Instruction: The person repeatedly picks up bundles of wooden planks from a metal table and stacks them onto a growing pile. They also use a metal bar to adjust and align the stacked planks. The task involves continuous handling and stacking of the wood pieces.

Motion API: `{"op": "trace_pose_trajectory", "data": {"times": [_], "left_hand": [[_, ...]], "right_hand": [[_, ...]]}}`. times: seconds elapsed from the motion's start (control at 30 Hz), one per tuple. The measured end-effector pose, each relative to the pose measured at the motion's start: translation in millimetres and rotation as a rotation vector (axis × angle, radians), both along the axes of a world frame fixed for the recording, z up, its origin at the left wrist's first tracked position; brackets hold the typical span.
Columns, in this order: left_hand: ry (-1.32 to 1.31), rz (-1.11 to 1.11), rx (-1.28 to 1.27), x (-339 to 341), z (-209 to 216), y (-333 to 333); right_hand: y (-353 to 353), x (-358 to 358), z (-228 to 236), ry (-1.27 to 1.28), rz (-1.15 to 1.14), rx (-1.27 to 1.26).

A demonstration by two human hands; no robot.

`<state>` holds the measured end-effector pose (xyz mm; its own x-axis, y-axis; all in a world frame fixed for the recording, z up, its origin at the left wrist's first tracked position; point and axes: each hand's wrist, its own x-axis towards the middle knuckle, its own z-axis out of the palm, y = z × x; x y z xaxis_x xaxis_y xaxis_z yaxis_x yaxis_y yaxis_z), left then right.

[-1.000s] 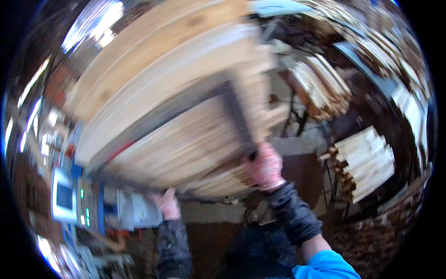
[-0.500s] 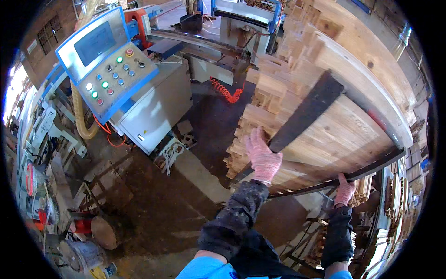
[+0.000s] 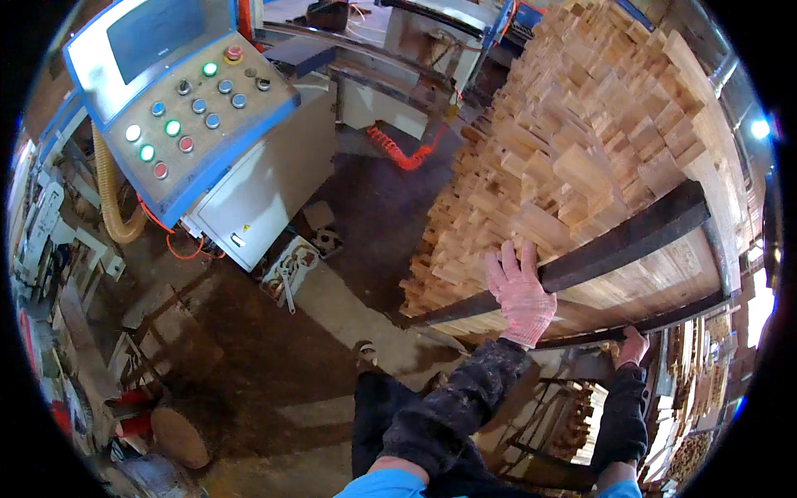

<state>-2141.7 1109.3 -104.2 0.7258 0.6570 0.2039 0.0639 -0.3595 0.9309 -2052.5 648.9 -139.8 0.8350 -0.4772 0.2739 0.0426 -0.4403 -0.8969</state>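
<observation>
Your left hand (image 3: 521,292) lies flat, fingers spread, on the dark steel cart rail (image 3: 614,243) | right hand (image 3: 633,346) grips the lower rail | stacked timber offcuts (image 3: 573,141) loaded against it | risk: uneven push could spill loose blocks.

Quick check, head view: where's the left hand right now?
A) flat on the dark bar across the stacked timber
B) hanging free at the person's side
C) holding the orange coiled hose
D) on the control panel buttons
A: the gloved left hand lies open on the dark bar that crosses the stack of timber, well away from the control panel.
</observation>
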Motion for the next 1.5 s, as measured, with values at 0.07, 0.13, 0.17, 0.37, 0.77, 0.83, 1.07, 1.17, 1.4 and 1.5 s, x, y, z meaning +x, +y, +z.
{"op": "trace_pose_trajectory", "data": {"times": [0.07, 0.13, 0.17, 0.37, 0.77, 0.83, 1.07, 1.17, 1.4, 1.5], "left_hand": [[0.036, -0.017, -0.013, -7, -1, 15], [-0.007, 0.063, 0.037, -6, 0, 22], [-0.010, 0.046, 0.036, -9, 5, 23], [-0.038, 0.054, 0.078, -19, 3, 43], [0.053, 0.003, 0.027, -40, 26, 49], [0.046, 0.013, 0.028, -42, 26, 51], [0.044, -0.004, 0.027, -47, 31, 55], [0.028, 0.004, 0.025, -48, 33, 57], [-0.015, 0.029, 0.054, -45, 31, 65], [-0.035, -0.009, 0.042, -45, 28, 66]], "right_hand": [[22, -8, 7, 0.153, 0.007, 0.028], [77, -22, 22, 0.068, -0.045, 0.149], [84, -37, 27, 0.031, -0.098, 0.210], [65, -45, 3, 0.025, -0.016, 0.107], [95, -77, 31, 0.069, -0.128, -0.052], [91, -79, 28, 0.062, -0.110, -0.029], [81, -78, 24, 0.145, -0.057, 0.098], [80, -77, 28, 0.181, -0.045, 0.134], [100, -82, 33, 0.088, 0.009, 0.141], [67, -78, 24, 0.147, 0.027, 0.176]]}}
